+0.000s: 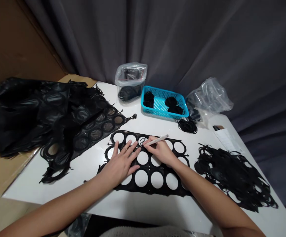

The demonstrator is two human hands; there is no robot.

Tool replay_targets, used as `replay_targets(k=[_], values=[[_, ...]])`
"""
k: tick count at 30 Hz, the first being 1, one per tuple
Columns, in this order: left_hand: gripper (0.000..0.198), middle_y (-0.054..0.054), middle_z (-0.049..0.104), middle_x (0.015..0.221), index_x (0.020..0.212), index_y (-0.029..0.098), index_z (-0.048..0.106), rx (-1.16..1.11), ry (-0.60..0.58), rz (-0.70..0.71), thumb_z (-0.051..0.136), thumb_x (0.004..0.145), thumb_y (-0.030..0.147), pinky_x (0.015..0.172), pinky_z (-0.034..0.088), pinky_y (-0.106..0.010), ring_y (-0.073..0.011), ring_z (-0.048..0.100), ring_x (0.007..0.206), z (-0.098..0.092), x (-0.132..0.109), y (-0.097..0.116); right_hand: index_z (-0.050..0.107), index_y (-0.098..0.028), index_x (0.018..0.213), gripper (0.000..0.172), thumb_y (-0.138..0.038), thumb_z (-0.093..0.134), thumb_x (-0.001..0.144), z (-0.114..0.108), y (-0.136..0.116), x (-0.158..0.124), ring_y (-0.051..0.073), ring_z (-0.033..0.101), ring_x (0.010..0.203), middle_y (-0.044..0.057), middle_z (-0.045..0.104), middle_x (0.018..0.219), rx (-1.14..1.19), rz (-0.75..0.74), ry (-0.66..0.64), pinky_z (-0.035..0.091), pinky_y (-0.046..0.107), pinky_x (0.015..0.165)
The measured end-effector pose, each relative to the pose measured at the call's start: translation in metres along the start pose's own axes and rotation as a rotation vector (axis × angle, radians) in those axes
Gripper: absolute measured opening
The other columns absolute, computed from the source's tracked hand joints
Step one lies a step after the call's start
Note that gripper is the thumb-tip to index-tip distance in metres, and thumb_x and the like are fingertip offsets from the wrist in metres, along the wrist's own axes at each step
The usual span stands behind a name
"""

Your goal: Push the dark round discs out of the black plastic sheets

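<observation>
A black rubbery sheet (pixel 150 168) with rows of large round holes lies flat on the white table. Fingers spread, my left hand (pixel 123 161) rests flat on the sheet's left half. My right hand (pixel 161 149) grips a slim white pen-like tool (pixel 157 140), its lower end at a hole in the top row. A thin black ring (pixel 142 141) shows in that hole, by the tool's tip. Whether the ring is attached to the sheet I cannot tell.
Large black sheets (pixel 59 115) are heaped at left. Behind stand a clear bag (pixel 131 82) of black rings and a blue basket (pixel 164 114) with ring bundles. Another ring bundle (pixel 187 125) lies beside it. Black scraps (pixel 234 177), a plastic bag (pixel 209 97) and a phone (pixel 218 127) are at right.
</observation>
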State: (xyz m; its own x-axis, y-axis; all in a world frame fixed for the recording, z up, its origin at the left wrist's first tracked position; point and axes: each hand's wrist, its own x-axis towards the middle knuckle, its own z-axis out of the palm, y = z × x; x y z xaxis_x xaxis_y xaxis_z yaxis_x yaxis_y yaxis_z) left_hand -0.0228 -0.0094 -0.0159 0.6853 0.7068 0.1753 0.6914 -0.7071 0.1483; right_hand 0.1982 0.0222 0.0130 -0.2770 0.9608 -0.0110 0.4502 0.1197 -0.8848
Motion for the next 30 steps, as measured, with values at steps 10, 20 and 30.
replay_targets(k=[10, 20, 30], values=[[0.053, -0.009, 0.04, 0.155, 0.146, 0.028, 0.046, -0.011, -0.015, -0.055, 0.049, 0.099, 0.051, 0.113, 0.004, -0.073, -0.0338, 0.031, 0.146, 0.0, 0.0, 0.003, 0.056, -0.023, 0.076, 0.015, -0.02, 0.056, 0.091, 0.005, 0.002, -0.003, 0.021, 0.062, 0.091, 0.003, 0.069, 0.091, -0.156, -0.135, 0.005, 0.047, 0.036, 0.085], [0.065, 0.0, 0.033, 0.159, 0.149, 0.04, 0.042, 0.058, -0.008, -0.143, 0.064, 0.089, 0.052, 0.105, 0.015, -0.082, -0.0518, 0.015, 0.145, 0.001, -0.001, 0.005, 0.059, -0.022, 0.084, 0.018, -0.013, 0.045, 0.09, -0.021, 0.024, 0.02, 0.026, 0.056, 0.082, 0.009, 0.066, 0.082, -0.665, -0.263, 0.266, 0.04, 0.04, 0.08], [0.067, -0.019, 0.04, 0.154, 0.146, 0.012, 0.047, 0.102, 0.007, -0.13, 0.051, 0.097, 0.057, 0.119, 0.021, -0.057, -0.0365, 0.031, 0.145, -0.016, -0.021, -0.012, 0.057, -0.023, 0.074, 0.015, -0.031, 0.056, 0.086, 0.002, -0.008, 0.04, 0.019, 0.062, 0.073, 0.002, 0.071, 0.082, -0.127, 0.001, 0.135, 0.045, 0.03, 0.068]])
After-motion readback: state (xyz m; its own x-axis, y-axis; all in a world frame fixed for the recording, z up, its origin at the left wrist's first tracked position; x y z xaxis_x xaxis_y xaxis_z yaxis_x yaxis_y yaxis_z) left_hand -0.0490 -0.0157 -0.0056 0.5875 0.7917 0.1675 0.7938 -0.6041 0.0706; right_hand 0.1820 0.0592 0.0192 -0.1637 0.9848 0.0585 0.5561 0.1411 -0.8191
